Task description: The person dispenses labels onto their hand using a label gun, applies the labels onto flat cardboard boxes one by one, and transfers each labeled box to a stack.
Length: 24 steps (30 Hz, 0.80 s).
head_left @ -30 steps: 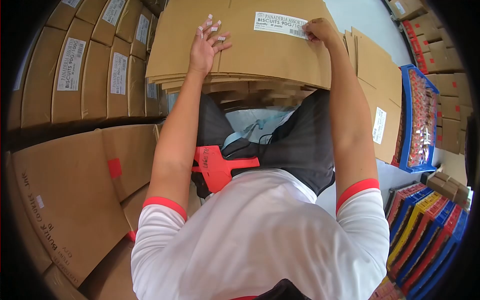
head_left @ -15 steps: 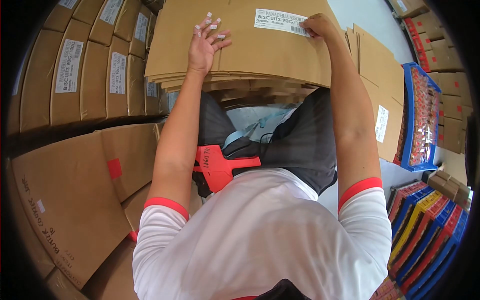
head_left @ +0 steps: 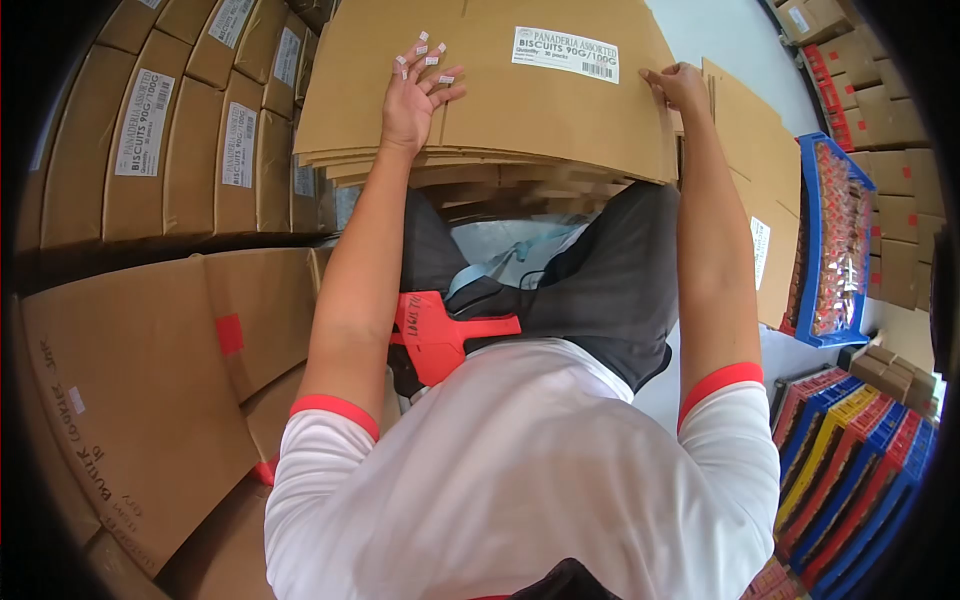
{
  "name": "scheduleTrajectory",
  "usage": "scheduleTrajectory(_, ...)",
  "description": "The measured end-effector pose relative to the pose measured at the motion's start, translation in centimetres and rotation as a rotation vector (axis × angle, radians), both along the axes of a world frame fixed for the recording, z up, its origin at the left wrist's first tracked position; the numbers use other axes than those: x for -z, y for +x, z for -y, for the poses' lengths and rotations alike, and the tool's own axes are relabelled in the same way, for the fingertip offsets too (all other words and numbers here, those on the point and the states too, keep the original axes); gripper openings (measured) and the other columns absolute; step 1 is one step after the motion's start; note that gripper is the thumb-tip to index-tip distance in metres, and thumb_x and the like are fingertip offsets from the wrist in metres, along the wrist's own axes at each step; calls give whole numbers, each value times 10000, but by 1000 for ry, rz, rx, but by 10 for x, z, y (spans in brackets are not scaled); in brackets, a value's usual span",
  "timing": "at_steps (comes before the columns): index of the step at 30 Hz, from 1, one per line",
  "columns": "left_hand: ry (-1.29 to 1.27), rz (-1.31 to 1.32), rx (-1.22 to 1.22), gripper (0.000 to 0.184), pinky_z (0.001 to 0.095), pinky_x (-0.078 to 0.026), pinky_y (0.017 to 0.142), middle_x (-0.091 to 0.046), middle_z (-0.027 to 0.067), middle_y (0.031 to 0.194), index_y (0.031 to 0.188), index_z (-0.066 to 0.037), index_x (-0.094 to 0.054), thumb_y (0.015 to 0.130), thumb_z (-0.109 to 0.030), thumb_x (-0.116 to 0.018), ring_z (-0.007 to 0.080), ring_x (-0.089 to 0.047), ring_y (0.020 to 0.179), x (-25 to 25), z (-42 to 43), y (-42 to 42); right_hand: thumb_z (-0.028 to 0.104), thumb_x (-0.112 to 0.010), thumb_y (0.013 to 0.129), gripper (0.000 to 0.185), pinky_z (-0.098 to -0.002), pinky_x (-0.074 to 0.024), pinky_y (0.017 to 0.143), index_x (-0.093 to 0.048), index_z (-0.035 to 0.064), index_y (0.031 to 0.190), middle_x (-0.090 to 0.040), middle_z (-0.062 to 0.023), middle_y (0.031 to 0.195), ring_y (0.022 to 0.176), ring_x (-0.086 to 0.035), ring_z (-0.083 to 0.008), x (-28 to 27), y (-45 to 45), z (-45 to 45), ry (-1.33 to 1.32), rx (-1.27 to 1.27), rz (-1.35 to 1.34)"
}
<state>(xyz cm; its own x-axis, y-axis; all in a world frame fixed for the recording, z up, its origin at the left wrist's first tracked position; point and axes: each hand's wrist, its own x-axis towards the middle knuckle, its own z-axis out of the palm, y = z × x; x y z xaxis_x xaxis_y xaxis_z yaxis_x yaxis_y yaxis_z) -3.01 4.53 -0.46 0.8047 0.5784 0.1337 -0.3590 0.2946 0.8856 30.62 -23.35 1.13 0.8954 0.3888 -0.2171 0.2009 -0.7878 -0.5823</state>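
Observation:
My left hand (head_left: 411,108) is open over the left part of a flattened cardboard box (head_left: 460,110), its fingers spread. Small white printed stickers (head_left: 432,61) cling to several of its fingertips. At the box's right edge, my right hand (head_left: 686,90) is closed, with thumb and fingertips pinched on the cardboard. The top box bears a white label (head_left: 566,53) reading "Panaderia Assorted Biscuits 90G/100G". More flattened boxes (head_left: 345,172) are stacked beneath it. A red plastic tool (head_left: 432,335) with black handwriting rests by my lap.
Sealed cartons with similar labels (head_left: 145,125) are stacked at the left, beside a large handwritten carton (head_left: 130,400). More flat cardboard (head_left: 750,140) stands at the right. Beyond it are a blue crate (head_left: 862,250) of packets and several coloured crates (head_left: 850,450).
My right hand has moved right, from the label's right end to the box's edge, uncovering the whole label. My left hand stays spread in nearly the same place.

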Motion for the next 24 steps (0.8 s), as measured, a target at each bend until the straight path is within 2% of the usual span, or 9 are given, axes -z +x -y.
scheduleTrajectory(2, 22, -4, 5, 778, 529, -554, 1008, -443, 236, 1489, 1567, -22, -304, 1055, -604, -368, 415, -587, 1244, -2, 3, 1, 355, -863, 787, 369, -301, -529, 589, -724, 15, 757, -662, -53, 611, 551, -637, -162, 13, -5, 12, 254, 56, 9)
scheduleTrajectory(7, 47, -13, 9, 769, 526, -552, 1008, -451, 236, 1487, 1562, -18, -312, 1057, -595, -371, 409, -588, 1252, -2, 7, 2, 424, -786, 883, 513, -273, -545, 596, -677, -61, 1010, -707, -115, 856, 683, -667, -151, 14, -4, 17, 263, 99, -65)
scheduleTrajectory(9, 52, -19, 6, 768, 527, -550, 1009, -450, 236, 1490, 1562, -17, -312, 1058, -593, -374, 410, -585, 1260, -2, 10, 1, 386, -753, 922, 486, -280, -555, 618, -675, -76, 1049, -708, -119, 877, 713, -679, -158, 11, -5, 21, 573, 175, -376)
scheduleTrajectory(12, 105, -36, 5, 770, 521, -547, 1009, -448, 237, 1497, 1561, -17, -317, 1057, -597, -367, 406, -589, 1258, -2, 17, 3, 335, -774, 901, 485, -316, -563, 673, -662, -94, 1099, -722, -122, 956, 772, -693, -165, 2, -22, 23, 707, 89, -495)
scheduleTrajectory(15, 117, -45, 26, 770, 532, -538, 1017, -444, 236, 1508, 1558, -22, -327, 1052, -601, -374, 413, -572, 1277, -6, 26, -1, 223, -743, 923, 471, -325, -566, 771, -600, -109, 1226, -718, -134, 1067, 904, -698, -173, -12, -68, 21, 954, 59, -343)
scheduleTrajectory(16, 13, -18, 65, 792, 543, -526, 1030, -435, 235, 1520, 1561, -27, -326, 1037, -618, -389, 416, -551, 1301, -11, 30, -4, 169, -727, 933, 551, -330, -546, 898, -521, -89, 1374, -684, -171, 1213, 1067, -674, -202, -11, -69, 33, 975, 10, -292)
scheduleTrajectory(17, -93, 10, 104, 814, 555, -514, 1044, -426, 233, 1531, 1563, -31, -324, 1023, -635, -405, 418, -530, 1324, -17, 31, -5, 169, -727, 933, 551, -330, -546, 898, -521, -89, 1374, -684, -171, 1213, 1067, -674, -202, -12, -69, 51, 977, 12, -281)
scheduleTrajectory(19, -93, 39, 138, 849, 566, -495, 1065, -413, 230, 1543, 1567, -37, -316, 1000, -658, -427, 421, -496, 1357, -24, 22, -12, 110, -698, 940, 600, -327, -497, 1016, -469, -48, 1472, -632, -191, 1332, 1199, -623, -220, -14, -78, 101, 809, 132, -21)
scheduleTrajectory(24, -159, 91, 111, 938, 580, -450, 1111, -379, 235, 1567, 1576, -43, -294, 946, -713, -475, 422, -428, 1418, -38, 18, -25, 80, -575, 993, 591, -353, -471, 1074, -387, -12, 1547, -507, -180, 1491, 1312, -547, -249, 18, -100, 293, 1109, 438, 62)
